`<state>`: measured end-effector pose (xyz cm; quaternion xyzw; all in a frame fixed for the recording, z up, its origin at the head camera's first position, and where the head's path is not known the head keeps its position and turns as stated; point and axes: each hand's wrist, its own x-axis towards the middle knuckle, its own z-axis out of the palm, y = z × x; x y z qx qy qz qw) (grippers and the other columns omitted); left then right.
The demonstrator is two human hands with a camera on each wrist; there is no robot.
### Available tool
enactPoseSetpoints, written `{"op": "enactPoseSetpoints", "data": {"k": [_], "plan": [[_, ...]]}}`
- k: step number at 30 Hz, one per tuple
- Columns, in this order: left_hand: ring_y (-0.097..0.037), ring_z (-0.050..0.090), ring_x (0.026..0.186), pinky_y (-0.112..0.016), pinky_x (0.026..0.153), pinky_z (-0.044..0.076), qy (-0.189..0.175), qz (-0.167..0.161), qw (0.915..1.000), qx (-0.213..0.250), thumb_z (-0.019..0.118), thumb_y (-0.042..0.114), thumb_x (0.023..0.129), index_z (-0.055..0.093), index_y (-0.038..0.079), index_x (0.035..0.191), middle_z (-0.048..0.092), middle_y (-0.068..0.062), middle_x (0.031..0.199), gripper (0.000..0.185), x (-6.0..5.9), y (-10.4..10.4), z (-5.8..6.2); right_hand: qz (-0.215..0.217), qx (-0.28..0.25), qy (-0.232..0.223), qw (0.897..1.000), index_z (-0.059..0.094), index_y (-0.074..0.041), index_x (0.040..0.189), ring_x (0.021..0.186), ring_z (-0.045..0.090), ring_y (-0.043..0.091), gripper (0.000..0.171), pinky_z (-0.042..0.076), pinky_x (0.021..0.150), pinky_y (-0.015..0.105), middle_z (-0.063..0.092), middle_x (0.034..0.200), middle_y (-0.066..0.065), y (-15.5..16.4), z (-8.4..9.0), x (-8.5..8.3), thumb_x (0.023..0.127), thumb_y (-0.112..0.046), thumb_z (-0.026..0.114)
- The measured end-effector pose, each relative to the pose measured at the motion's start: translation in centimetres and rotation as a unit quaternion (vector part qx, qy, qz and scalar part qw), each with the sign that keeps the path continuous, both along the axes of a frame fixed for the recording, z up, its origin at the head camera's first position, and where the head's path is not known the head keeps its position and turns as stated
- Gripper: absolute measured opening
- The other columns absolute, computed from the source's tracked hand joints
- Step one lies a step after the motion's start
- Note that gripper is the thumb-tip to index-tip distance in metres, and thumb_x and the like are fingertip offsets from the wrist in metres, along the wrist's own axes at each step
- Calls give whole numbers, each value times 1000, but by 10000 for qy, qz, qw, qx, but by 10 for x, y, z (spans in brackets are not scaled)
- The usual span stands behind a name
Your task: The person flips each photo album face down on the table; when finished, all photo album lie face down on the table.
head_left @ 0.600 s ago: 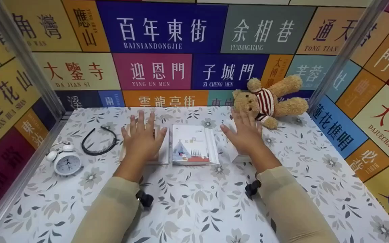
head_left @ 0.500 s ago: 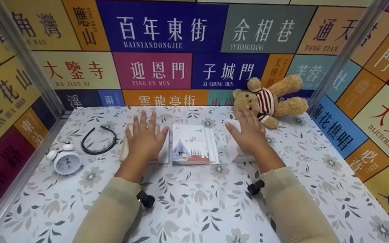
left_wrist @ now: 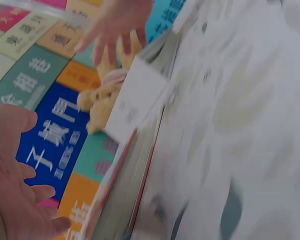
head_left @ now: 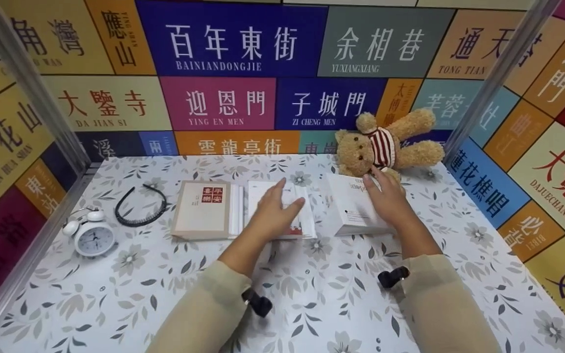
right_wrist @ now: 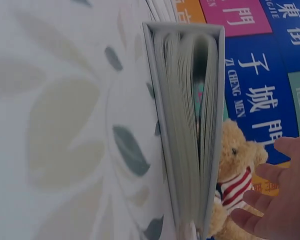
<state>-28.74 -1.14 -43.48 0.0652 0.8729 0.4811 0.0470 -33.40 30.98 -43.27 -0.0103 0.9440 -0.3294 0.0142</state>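
Three photo albums lie in a row on the flowered table. My left hand (head_left: 275,211) hovers over the middle album (head_left: 296,231), its fingers loosely extended and covering most of the pictured cover. To its left lies the beige album (head_left: 201,211) with red squares printed on it. Over the right edge of the white album (head_left: 353,206), my right hand (head_left: 388,198) is spread with nothing in its grasp. The right wrist view shows that album's pages (right_wrist: 187,125) end-on, bulging inside the stiff cover, with the fingers (right_wrist: 270,200) off to one side.
A teddy bear (head_left: 380,147) in a striped top lies against the back wall, behind the right hand. On the left are a black headband (head_left: 140,206) and a white alarm clock (head_left: 95,238). Patterned walls (head_left: 233,44) with metal corner posts enclose the table.
My left hand has moved right, from over the beige album to over the middle one, uncovering the beige cover. My right hand has shifted a little to the right, showing more of the white album.
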Motion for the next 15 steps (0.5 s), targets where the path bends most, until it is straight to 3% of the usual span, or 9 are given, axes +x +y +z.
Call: {"op": "enactPoseSetpoints", "data": {"k": [3, 6, 10, 15], "plan": [[-38, 30, 164, -55, 135, 26, -241, -221, 9986, 412, 58, 50, 105, 25, 18, 172, 27, -16, 177, 81, 2, 26, -3, -13, -208, -174, 9996, 16, -20, 174, 165, 4, 55, 90, 4, 130, 77, 8, 180, 23, 8, -5, 0, 105, -78, 21], [-37, 27, 165, -52, 137, 24, -428, -345, 9970, 546, 57, 44, 106, 27, 12, 171, 26, -19, 177, 79, 7, 50, -8, -60, -351, -657, 9972, 16, -17, 174, 166, 6, 51, 94, 6, 133, 72, 10, 181, 20, 14, -10, 3, 104, -80, 22], [-36, 25, 166, -48, 138, 20, -570, -536, 9954, 552, 56, 36, 106, 28, 5, 169, 27, -20, 177, 75, 15, 76, -13, -98, -538, -1299, 9900, 17, -12, 173, 166, 11, 47, 90, 13, 135, 66, 17, 180, 19, 19, -13, 7, 108, -70, 38], [-32, 26, 166, -44, 138, 21, -943, -872, 9861, 1057, 57, 29, 106, 26, 4, 170, 30, -17, 176, 75, 22, 93, -18, -15, -451, -1483, 9879, 23, -11, 172, 164, 20, 47, 91, 22, 133, 64, 23, 178, 22, 21, -12, 12, 104, -61, 59]]}}
